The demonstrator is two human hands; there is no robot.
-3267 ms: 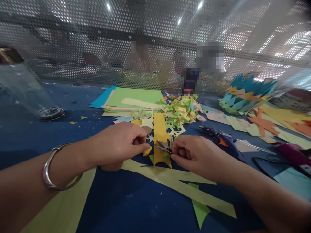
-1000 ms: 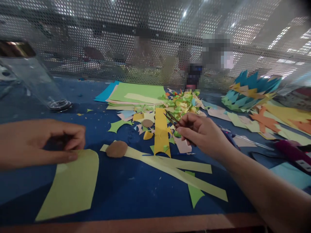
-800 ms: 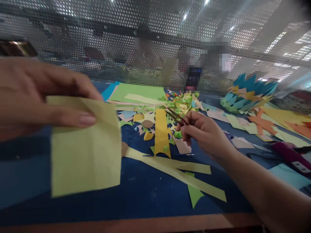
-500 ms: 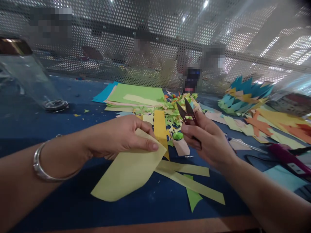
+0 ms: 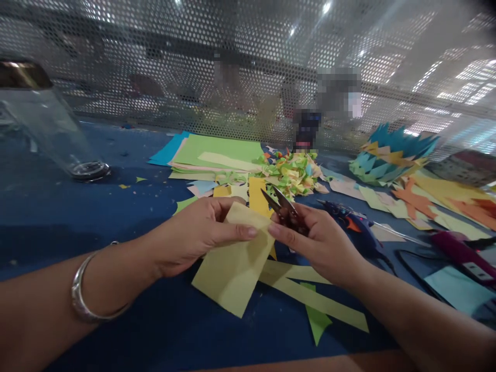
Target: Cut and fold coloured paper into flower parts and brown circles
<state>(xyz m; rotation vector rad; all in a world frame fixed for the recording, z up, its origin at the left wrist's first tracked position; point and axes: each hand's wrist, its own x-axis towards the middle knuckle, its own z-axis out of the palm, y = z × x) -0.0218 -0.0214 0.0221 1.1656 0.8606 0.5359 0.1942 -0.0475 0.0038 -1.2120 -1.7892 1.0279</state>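
My left hand (image 5: 209,232), with a silver bangle at the wrist, pinches a pale yellow sheet of paper (image 5: 236,268) near its top edge, thumb in front. My right hand (image 5: 313,237) is wrapped round a pair of small dark thread snips (image 5: 284,209), whose blades are apart and point up and left. The right thumb is at the paper's right corner; whether it grips the paper I cannot tell. Beneath the hands lie pale yellow strips (image 5: 321,305), a green scrap (image 5: 318,323) and an orange-yellow strip (image 5: 259,196).
Behind are a stack of coloured sheets (image 5: 225,150) and a heap of paper clippings (image 5: 294,173). A glass bottle (image 5: 58,129) stands left. To the right are a blue glue gun (image 5: 356,225), a purple power strip (image 5: 461,253) and a blue pointed paper piece (image 5: 395,155). Perforated metal panel (image 5: 155,67) behind.
My right hand has come down and left to the paper, bringing the snips along. The paper has turned and shifted right in my left hand. The glue gun has come into view.
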